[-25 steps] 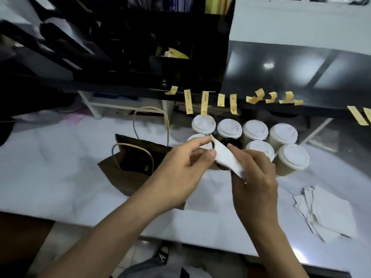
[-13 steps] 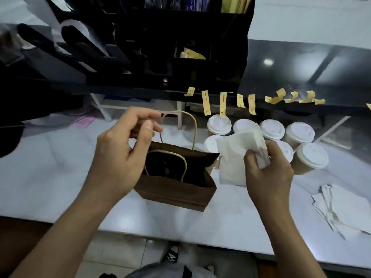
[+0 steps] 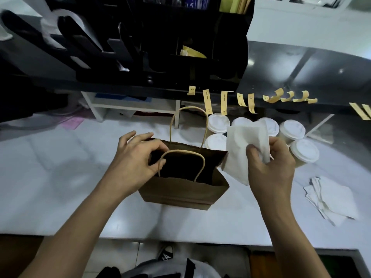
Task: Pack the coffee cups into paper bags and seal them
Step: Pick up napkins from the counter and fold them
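Note:
A brown paper bag [image 3: 184, 192] with twine handles stands open on the white counter [image 3: 60, 187]. My left hand [image 3: 136, 159] grips the bag's left rim, thumb inside the opening. My right hand [image 3: 271, 167] pinches a white napkin [image 3: 241, 145] just right of the bag's mouth. Behind it, several lidded coffee cups [image 3: 304, 150] stand in a cluster, some hidden by the napkin. The bag's inside is dark; what it holds cannot be seen.
Yellow sticker strips [image 3: 223, 102] hang from the edge of a black shelf above the cups. A stack of white napkins [image 3: 333, 196] lies at the right. A black organiser [image 3: 160, 47] fills the back. The counter's front edge runs close to my body.
My left hand dropped from above the bag's handles onto its left rim. The right hand with the napkin stayed beside the bag. One second ago both hands held the napkin.

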### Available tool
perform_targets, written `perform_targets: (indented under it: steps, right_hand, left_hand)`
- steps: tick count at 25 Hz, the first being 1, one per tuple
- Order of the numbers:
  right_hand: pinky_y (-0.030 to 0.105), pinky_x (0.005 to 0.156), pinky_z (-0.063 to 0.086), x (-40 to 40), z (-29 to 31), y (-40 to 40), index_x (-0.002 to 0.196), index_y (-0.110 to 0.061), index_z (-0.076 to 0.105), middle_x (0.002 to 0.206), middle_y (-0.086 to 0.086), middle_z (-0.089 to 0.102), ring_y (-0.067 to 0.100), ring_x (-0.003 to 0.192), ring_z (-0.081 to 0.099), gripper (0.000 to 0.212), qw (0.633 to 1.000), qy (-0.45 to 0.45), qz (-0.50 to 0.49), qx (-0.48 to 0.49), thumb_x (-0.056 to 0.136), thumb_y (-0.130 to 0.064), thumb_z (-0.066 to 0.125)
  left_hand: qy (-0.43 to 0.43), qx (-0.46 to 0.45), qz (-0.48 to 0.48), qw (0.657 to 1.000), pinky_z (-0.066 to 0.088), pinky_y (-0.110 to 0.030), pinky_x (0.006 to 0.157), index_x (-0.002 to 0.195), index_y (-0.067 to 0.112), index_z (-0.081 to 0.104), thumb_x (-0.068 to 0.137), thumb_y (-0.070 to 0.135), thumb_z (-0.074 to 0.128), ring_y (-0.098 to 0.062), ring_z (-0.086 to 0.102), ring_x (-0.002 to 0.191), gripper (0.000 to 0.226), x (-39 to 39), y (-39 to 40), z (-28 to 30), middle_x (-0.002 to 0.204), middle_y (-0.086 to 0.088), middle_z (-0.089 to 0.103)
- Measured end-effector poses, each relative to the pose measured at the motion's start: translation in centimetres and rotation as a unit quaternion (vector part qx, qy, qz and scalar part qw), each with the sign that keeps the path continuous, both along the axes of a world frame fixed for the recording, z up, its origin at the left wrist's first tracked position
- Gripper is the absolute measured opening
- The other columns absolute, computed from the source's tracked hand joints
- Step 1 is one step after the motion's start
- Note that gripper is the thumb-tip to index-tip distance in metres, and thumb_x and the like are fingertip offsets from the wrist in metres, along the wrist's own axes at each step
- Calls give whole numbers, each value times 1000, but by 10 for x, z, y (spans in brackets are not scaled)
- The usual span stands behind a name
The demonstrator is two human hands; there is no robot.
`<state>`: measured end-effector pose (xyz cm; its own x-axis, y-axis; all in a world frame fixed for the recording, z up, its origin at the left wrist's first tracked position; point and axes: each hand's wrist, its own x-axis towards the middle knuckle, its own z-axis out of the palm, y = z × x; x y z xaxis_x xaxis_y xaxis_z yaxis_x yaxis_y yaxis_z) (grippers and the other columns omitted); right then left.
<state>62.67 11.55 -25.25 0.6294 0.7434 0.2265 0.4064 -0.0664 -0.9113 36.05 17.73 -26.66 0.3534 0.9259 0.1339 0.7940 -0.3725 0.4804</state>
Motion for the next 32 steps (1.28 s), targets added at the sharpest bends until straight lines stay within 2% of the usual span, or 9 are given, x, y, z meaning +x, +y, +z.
perform_targets:
  steps: [6, 9, 12, 15, 18, 23, 26, 29, 32]
  right_hand:
    - [10, 63, 42, -29, -3, -1, 88, -30, 55, 83, -19, 65, 5, 79, 63, 18, 998, -36, 29, 31, 90, -17, 67]
    - [19, 66, 46, -44, -7, 1, 94, -25, 56, 87, -12, 64, 11, 82, 62, 22, 981, -143, 122, 45, 88, -8, 69]
    - [39, 68, 49, -53, -11, 10, 97, -13, 62, 88, -1, 64, 25, 79, 59, 24, 917, -320, 237, 3, 79, -1, 72]
    - [34, 64, 43, -60, -12, 30, 95, -12, 63, 81, 2, 65, 31, 70, 60, 29, 809, -460, 363, -53, 70, -3, 74]
    - [32, 70, 33, -65, -16, 48, 104, -19, 58, 96, -1, 66, 28, 86, 61, 19, 735, -487, 444, -160, 86, -14, 62]
    - [31, 77, 37, -67, -23, 50, 119, -28, 57, 113, -4, 67, 23, 104, 64, 28, 687, -499, 457, -263, 92, -36, 64]
    - [31, 91, 41, -61, -11, 47, 132, -33, 55, 125, -9, 68, 18, 115, 62, 40, 693, -470, 468, -285, 93, -39, 65]
    - [34, 93, 51, -46, 8, 34, 130, -36, 59, 125, -15, 67, 10, 110, 63, 46, 776, -357, 443, -271, 87, -50, 72]
    - [23, 79, 50, -26, 13, 22, 118, -33, 68, 102, -20, 67, 1, 92, 60, 27, 856, -323, 360, -180, 93, -43, 67]
  left_hand:
    - [97, -27, -93, 991, -13, -45, 122, 136, 46, 49, 72, 85, 52, -9, -7, 153, 76, -8, 5, -9, 154, 15, 40]
    - [105, -33, -98, 989, -12, -46, 122, 148, 46, 32, 65, 90, 51, -10, -14, 153, 96, -9, 7, -12, 158, 15, 31]
    - [72, -41, -98, 992, -8, -46, 123, 154, 45, 15, 63, 88, 59, -11, -14, 153, 110, -7, 7, -13, 159, 12, 31]
    - [41, -49, -93, 994, -8, -42, 124, 156, 45, 2, 63, 84, 64, -9, -15, 152, 118, -5, 7, -13, 162, 11, 27]
    - [22, -57, -95, 994, -10, -38, 124, 155, 48, -4, 62, 83, 67, -1, -23, 148, 122, -6, 6, -13, 164, 12, 18]
    - [29, -61, -94, 993, -7, -40, 125, 157, 45, -1, 68, 81, 66, -6, -20, 150, 117, -8, 5, -14, 165, 8, 18]
    - [28, -60, -90, 994, -4, -42, 125, 157, 44, 4, 69, 81, 64, -8, -15, 152, 112, -8, 5, -14, 163, 8, 25]
    - [17, -60, -84, 995, 2, -41, 125, 156, 43, 14, 73, 81, 60, -10, -5, 153, 102, -10, 3, -13, 158, 11, 31]
    - [-16, -40, -55, 998, 16, -34, 116, 151, 40, 31, 81, 70, 61, -7, 10, 145, 82, -12, 1, -11, 152, 10, 38]
